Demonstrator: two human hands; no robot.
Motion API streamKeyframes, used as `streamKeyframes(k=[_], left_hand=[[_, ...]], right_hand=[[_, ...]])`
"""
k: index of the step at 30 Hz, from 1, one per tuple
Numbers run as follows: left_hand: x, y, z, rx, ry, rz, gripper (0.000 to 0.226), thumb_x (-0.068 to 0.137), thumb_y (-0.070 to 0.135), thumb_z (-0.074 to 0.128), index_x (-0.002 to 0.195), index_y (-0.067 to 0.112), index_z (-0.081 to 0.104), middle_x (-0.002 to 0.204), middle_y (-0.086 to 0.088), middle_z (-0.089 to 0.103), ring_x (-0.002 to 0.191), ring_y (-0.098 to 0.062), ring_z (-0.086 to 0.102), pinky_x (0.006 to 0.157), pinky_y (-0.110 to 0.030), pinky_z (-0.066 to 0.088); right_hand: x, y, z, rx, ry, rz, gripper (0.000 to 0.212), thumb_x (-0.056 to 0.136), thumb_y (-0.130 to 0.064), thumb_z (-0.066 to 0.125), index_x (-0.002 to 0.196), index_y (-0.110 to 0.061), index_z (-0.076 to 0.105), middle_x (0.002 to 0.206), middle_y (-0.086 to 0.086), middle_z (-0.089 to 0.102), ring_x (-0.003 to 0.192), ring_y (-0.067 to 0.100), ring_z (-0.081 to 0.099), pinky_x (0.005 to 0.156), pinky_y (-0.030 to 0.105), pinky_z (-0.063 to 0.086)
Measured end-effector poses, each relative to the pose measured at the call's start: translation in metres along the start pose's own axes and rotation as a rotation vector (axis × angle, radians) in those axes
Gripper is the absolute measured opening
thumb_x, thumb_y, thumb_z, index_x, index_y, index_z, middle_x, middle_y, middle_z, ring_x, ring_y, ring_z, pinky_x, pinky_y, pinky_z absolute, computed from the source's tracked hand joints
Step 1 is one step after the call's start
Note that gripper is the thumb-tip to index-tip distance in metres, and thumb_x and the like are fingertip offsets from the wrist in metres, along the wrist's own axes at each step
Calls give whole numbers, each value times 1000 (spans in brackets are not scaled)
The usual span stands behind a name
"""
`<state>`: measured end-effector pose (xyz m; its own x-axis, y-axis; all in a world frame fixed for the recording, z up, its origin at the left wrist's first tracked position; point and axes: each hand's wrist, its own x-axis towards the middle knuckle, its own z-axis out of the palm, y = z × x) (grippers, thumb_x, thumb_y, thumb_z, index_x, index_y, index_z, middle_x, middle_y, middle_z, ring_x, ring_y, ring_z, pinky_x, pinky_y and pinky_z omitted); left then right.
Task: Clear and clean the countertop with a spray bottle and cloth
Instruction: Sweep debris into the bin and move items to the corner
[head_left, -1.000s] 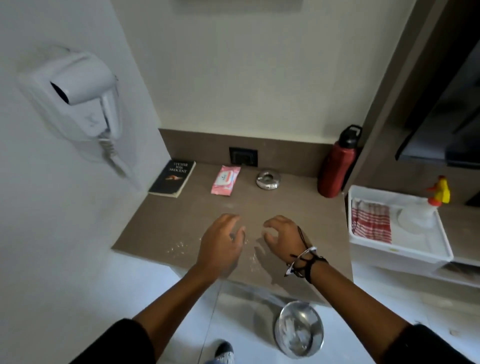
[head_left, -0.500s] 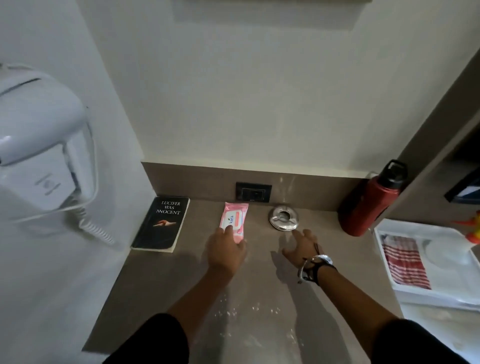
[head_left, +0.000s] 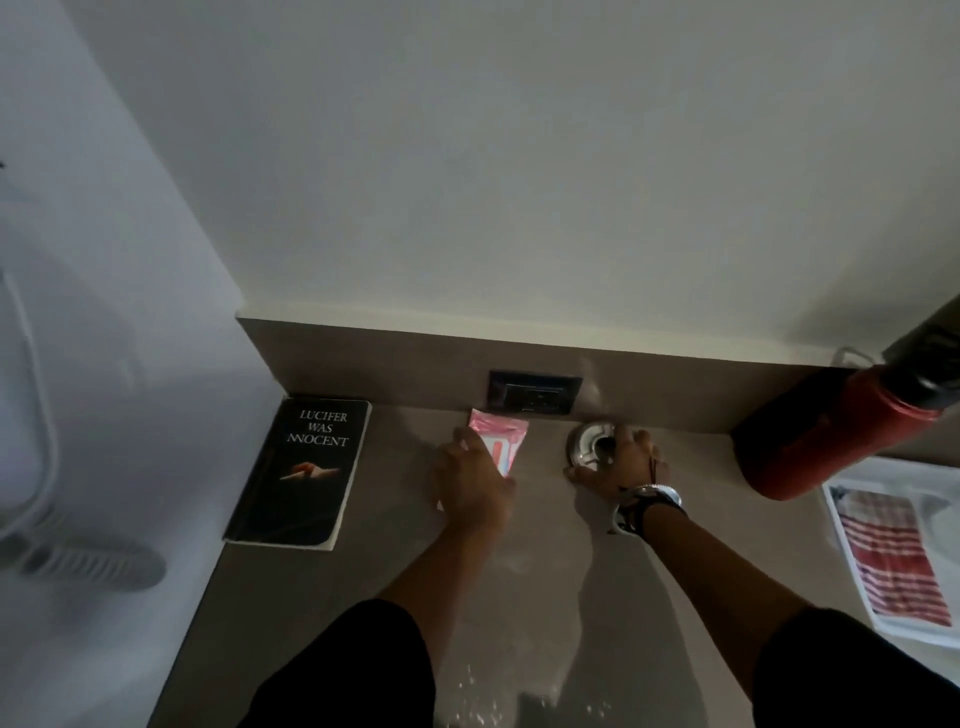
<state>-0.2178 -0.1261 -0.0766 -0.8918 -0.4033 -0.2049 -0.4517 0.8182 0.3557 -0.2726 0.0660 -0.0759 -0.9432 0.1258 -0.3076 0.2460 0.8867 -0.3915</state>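
The worktop (head_left: 322, 597) runs brown from the far backsplash toward me, with white crumbs or powder scattered on its near part between my arms. At the far right a red bottle (head_left: 810, 441) leans in the picture against the corner, and right of it sits a white tray (head_left: 857, 603) holding a red striped cloth (head_left: 893, 561); the spray bottle I cannot see from here. At the far left lies a black book (head_left: 301, 467), flat, its spine near the wall. Between book and bottle, just under the wall socket (head_left: 535, 392), are the two small things I am after.

My left hand (head_left: 475, 486) lies spread over the pink packet (head_left: 501, 439), fingers covering its near half, not yet closed round it as far as I can tell. My right hand (head_left: 621, 467) curls around the near and right side of the small metal dish (head_left: 589, 449), thumb at its near rim, fingers over the top; whether it has real purchase I cannot tell.

To clear well, I judge I should pinch the packet by its edges, since it is thin and flat and will slide if I only press. The dish looks smooth and round, so I would get fingertips under the rim before lifting, and keep it level in case something is inside. Both should go off to the side, clear of the crumbs, and the book and bottle have yet to follow before any spraying
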Motion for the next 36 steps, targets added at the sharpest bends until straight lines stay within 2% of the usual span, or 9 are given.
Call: streamKeyframes(k=[9, 13, 16, 20, 24, 27, 30, 33, 36], left_hand=[[-20, -78, -45, -136, 157, -8, 106, 71, 44, 81, 151, 17, 17, 140, -10, 49, 125, -25, 53, 100, -38, 51], [-35, -128, -72, -261, 304, -255, 93, 72, 54, 77, 142, 15, 30, 128, -10, 55, 110, -25, 61, 77, -36, 61], [-42, -151, -82, -438, 389, -529, 95, 70, 55, 79, 140, 13, 32, 120, -12, 58, 96, -28, 66, 63, -32, 58], [-36, -145, -83, -643, 472, -830, 100, 65, 55, 82, 138, 3, 36, 121, -19, 58, 104, -36, 63, 84, -47, 57], [-20, -134, -88, -817, 488, -1008, 108, 68, 60, 79, 144, 2, 28, 133, -22, 50, 114, -37, 56, 90, -43, 52], [-14, -130, -94, -1019, 522, -1040, 106, 65, 59, 81, 141, 4, 32, 128, -20, 52, 102, -30, 60, 79, -38, 56], [-16, -132, -98, -1071, 546, -1031, 91, 73, 45, 82, 137, 0, 36, 123, -21, 53, 83, -17, 51, 67, -26, 44], [-25, -138, -93, -972, 507, -987, 89, 76, 37, 82, 139, -2, 33, 130, -23, 49, 111, -32, 55, 83, -34, 49], [-45, -140, -75, -712, 508, -804, 94, 73, 42, 81, 143, -1, 34, 132, -24, 47, 121, -37, 49, 97, -45, 50]], right_hand=[[10, -8, 13, -12, 77, -25, 93, 42, -67, 79, 116, -18, 51, 118, 15, 51, 111, 38, 50, 90, 44, 50], [-10, -21, 24, -2, 194, -233, 83, 41, -67, 74, 104, -17, 56, 103, 13, 56, 95, 36, 53, 77, 41, 52], [-36, -54, 41, 54, 191, -466, 76, 43, -63, 77, 104, -22, 57, 102, 7, 56, 94, 32, 54, 80, 40, 51], [-58, -127, 62, 51, 101, -780, 78, 49, -60, 78, 112, -20, 56, 108, 5, 56, 96, 27, 54, 84, 39, 50], [-55, -197, 77, 10, -50, -879, 76, 50, -52, 74, 117, -23, 55, 112, 1, 53, 100, 24, 54, 83, 33, 49], [-48, -234, 89, -76, -155, -911, 85, 51, -55, 77, 126, -27, 48, 125, 1, 49, 110, 22, 50, 90, 38, 50], [-40, -261, 102, -119, -223, -899, 94, 51, -69, 72, 130, -28, 43, 130, 1, 46, 116, 24, 49, 95, 43, 51], [-30, -279, 117, -131, -307, -898, 96, 48, -64, 80, 129, -28, 42, 132, 2, 43, 116, 26, 50, 95, 44, 52], [-27, -287, 131, -158, -356, -905, 96, 50, -65, 78, 130, -29, 42, 131, 2, 42, 113, 25, 52, 93, 43, 53]])
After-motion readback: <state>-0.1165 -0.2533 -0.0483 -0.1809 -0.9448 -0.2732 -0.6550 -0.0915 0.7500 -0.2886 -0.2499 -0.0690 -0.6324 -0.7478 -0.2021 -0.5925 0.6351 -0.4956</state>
